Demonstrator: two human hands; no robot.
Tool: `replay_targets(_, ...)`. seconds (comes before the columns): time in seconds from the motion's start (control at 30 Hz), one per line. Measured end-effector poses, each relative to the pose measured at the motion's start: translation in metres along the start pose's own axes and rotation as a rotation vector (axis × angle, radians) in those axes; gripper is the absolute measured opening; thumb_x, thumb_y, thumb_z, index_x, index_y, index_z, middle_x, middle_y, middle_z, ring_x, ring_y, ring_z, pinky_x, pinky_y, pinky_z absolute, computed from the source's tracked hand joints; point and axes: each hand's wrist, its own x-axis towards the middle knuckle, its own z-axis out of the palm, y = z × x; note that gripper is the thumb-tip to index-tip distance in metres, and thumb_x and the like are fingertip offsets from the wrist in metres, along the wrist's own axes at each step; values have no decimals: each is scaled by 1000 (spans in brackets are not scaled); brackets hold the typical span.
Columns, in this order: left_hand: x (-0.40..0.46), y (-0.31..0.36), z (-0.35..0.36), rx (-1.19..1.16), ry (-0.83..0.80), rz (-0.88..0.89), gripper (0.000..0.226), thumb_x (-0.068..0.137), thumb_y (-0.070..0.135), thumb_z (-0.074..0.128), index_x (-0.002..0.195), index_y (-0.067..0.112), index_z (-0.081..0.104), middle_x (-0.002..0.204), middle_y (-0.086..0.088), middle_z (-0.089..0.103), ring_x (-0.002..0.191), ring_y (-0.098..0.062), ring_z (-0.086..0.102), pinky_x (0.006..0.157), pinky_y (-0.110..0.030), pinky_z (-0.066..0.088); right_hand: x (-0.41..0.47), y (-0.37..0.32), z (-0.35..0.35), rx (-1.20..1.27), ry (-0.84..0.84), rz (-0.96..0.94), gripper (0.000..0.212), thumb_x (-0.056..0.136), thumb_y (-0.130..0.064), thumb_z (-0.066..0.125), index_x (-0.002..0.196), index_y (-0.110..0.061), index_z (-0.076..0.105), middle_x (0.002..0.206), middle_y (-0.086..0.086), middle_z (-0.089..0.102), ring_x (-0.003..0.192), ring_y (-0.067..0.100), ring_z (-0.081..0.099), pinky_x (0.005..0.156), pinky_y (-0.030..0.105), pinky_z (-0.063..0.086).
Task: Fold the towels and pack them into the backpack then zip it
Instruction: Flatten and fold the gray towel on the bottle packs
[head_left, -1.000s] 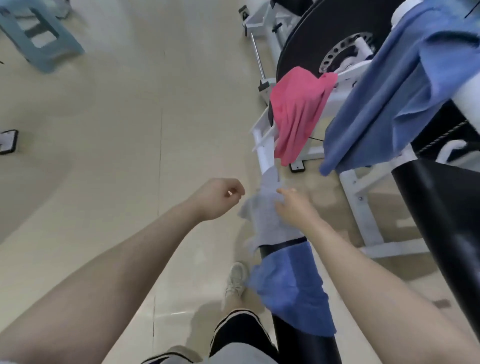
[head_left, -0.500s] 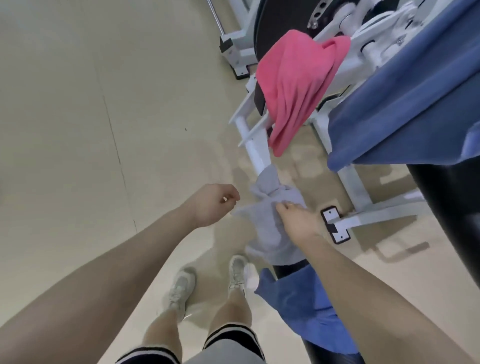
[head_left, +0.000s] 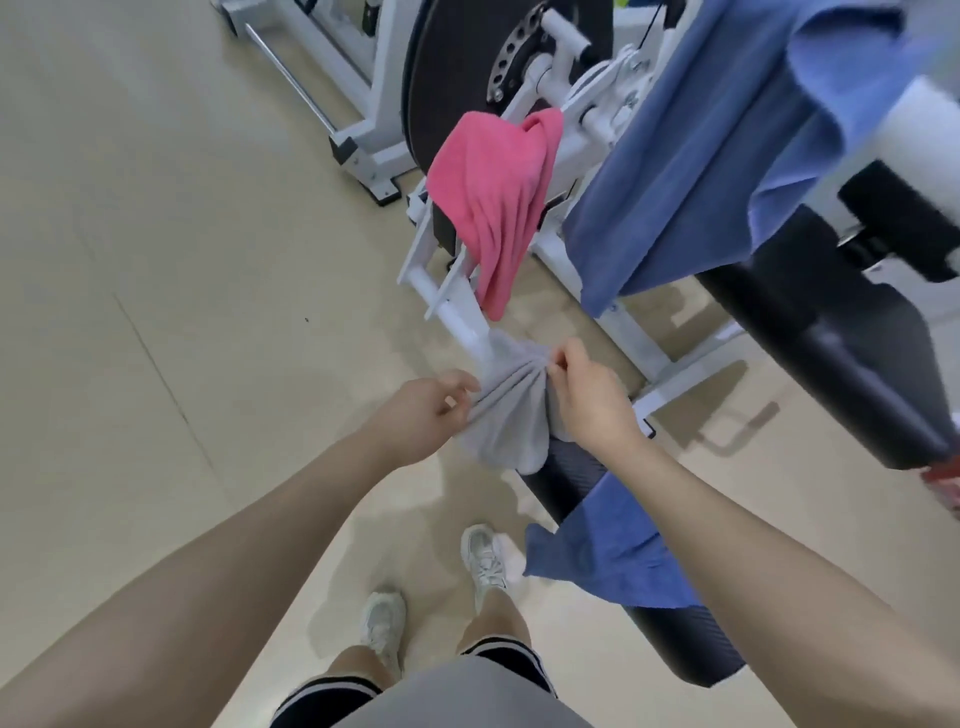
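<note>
A grey towel (head_left: 501, 415) hangs bunched over the end of a white machine bar, above a black padded roller. My left hand (head_left: 423, 413) pinches its left edge and my right hand (head_left: 587, 400) grips its right side. A pink towel (head_left: 496, 202) is draped over the white frame higher up. One blue towel (head_left: 691, 150) hangs from the machine at upper right, and another blue towel (head_left: 608, 556) lies over the black roller near my right forearm. No backpack is in view.
White gym machine frame (head_left: 452, 306) with a black weight disc (head_left: 452, 78) fills the upper right. A black padded roller (head_left: 680, 644) juts out at lower right. Beige tiled floor (head_left: 156, 260) spreads to the left. My feet stand below the towel.
The view has shifted closer to the machine. My left hand has moved right and taken hold of the grey towel's left edge; my right hand has kept its grip and gathered the cloth.
</note>
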Motion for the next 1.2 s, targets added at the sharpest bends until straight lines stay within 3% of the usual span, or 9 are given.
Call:
replay_targets(0.07,-11,20,0,-23,-28,91,33,92,17,51,125,18,50,108,4,55,86,-13,54,71,-12,43,-23,-20,-28,205,100,-18,10,98,-19,35,89,-15,36,75,-3,49,68,15,46,60,30,34)
replay_targets(0.2,-42,56,4,23,-115,334,52,83,40,57,131,24,44,128,5,51,114,-11,51,96,-28,43,-74,-50,-73,432,312,-7,10,96,-13,41,86,-17,41,70,-10,46,62,1,45,57,9,37)
replay_targets(0.33,-71,88,20,178,-165,573,54,76,42,64,122,19,48,115,3,54,107,-11,51,89,-30,45,-127,-55,-104,624,463,75,23,94,-14,44,77,-28,44,67,-10,47,56,-4,43,54,9,36)
replay_targets(0.43,-89,112,39,326,-237,653,51,74,52,47,105,13,57,102,1,63,93,-15,58,79,-36,48,-172,-43,-121,695,577,127,16,94,-14,46,81,-24,48,70,-9,49,62,0,44,56,9,38)
replay_targets(0.63,-123,180,91,164,-478,655,4,89,25,58,89,23,61,85,11,64,78,-2,56,69,-24,43,-266,28,-140,569,796,309,13,94,-14,44,83,-22,46,76,-10,49,75,8,46,69,22,38)
replay_targets(0.8,-160,238,173,64,-630,604,25,91,22,55,89,-3,57,79,-7,56,71,-12,49,64,-25,37,-344,112,-135,616,776,509,15,92,-12,47,78,-18,48,74,-7,50,78,15,46,63,22,35)
replay_targets(1.0,-203,300,300,28,-738,362,27,89,28,57,89,3,64,79,-8,63,72,-17,56,69,-28,41,-459,193,-144,652,869,525,11,95,-17,46,99,-19,56,85,-13,52,89,13,50,81,25,37)
replay_targets(1.13,-221,333,385,152,-705,287,27,85,34,61,68,13,60,65,-1,58,59,-11,49,56,-22,35,-526,225,-151,623,896,408,27,91,-10,51,79,-33,53,86,-15,53,81,10,54,78,25,44)
replay_targets(1.2,-227,343,422,136,-710,270,28,85,35,62,70,12,59,68,-5,57,64,-16,49,61,-25,36,-547,240,-151,598,846,397,26,89,-8,54,79,-31,54,85,-16,53,78,7,54,77,22,44)
